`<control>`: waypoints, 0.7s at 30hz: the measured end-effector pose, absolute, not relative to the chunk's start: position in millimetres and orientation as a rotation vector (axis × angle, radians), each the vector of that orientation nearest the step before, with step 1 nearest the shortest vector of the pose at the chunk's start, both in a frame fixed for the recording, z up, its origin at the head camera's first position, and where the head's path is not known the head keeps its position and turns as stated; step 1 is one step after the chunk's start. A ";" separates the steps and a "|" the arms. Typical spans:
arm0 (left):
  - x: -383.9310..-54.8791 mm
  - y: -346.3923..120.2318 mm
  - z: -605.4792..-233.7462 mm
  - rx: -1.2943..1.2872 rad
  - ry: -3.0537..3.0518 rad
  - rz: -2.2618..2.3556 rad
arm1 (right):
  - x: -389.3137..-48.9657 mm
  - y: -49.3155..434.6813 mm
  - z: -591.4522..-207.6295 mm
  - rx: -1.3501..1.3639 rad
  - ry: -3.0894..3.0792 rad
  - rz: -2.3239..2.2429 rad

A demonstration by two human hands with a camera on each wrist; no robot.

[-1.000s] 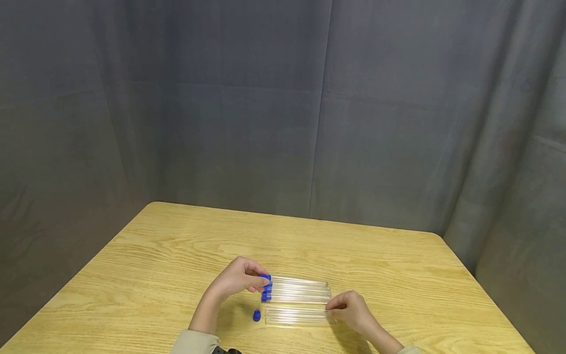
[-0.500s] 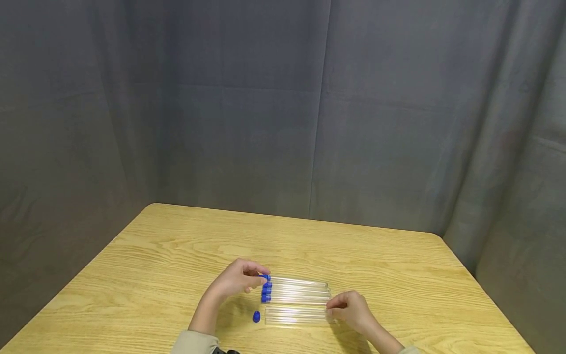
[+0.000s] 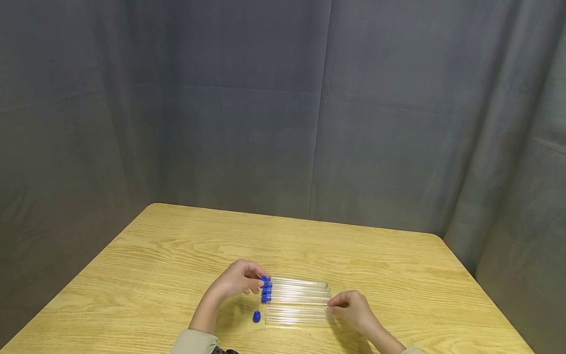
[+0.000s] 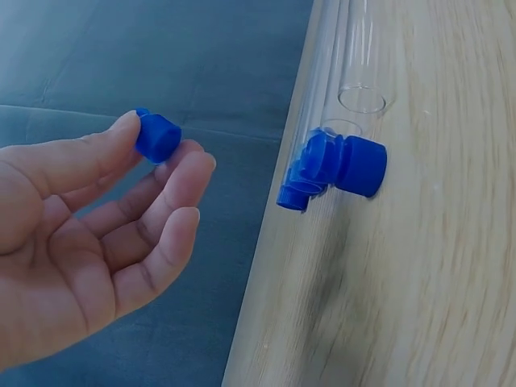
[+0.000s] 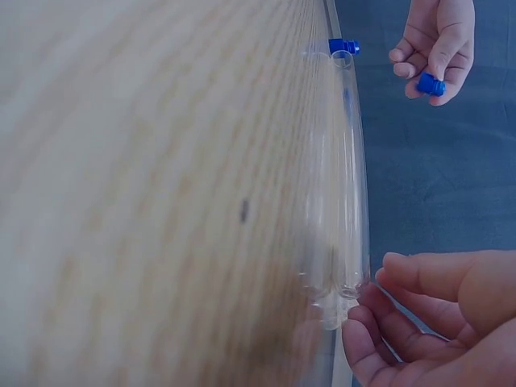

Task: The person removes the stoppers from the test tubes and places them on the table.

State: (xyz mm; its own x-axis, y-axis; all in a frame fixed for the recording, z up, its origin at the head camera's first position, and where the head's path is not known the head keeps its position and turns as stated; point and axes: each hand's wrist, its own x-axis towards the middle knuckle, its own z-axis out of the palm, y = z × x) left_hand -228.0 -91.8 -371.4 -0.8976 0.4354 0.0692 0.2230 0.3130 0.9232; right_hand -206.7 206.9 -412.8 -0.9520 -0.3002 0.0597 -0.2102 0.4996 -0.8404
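My left hand (image 3: 239, 280) pinches a blue cap (image 4: 158, 139) between thumb and index finger, held above the table in the left wrist view. Beside it, several test tubes (image 3: 300, 290) lie side by side with blue caps (image 3: 266, 291) at their left ends. Nearer to me lie uncapped clear test tubes (image 3: 292, 315), mouths to the left. A loose blue cap (image 3: 257, 316) stands just left of those mouths. My right hand (image 3: 352, 312) rests at their rounded ends, fingertips loosely bent against the glass; I cannot tell how firmly they touch.
A wood-grain table (image 3: 177, 236) carries everything. Grey curtain (image 3: 239, 123) hangs behind its far edge and along both sides.
My left hand has shifted slightly left, away from the capped tubes' ends. My right hand and the tubes stay nearly where they were.
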 end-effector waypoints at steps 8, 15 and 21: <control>-231.3 -90.1 -377.2 0.622 2.402 1.559 | -205.4 206.7 -411.9 -0.480 2.639 -1.464; -231.6 -89.7 -381.3 0.616 2.404 1.523 | -205.6 206.2 -410.9 -0.495 2.645 -1.466; -230.8 -88.3 -383.2 0.646 2.493 1.453 | -206.4 206.2 -411.2 -0.494 2.640 -1.472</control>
State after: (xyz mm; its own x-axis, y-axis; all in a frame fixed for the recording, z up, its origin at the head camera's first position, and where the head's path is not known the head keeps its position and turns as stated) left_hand -230.8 -88.3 -383.2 -0.8883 0.4556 0.0582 0.2752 0.4264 0.8616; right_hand -206.4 206.2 -411.2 -0.9449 -0.3157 0.0867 -0.2397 0.4868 -0.8400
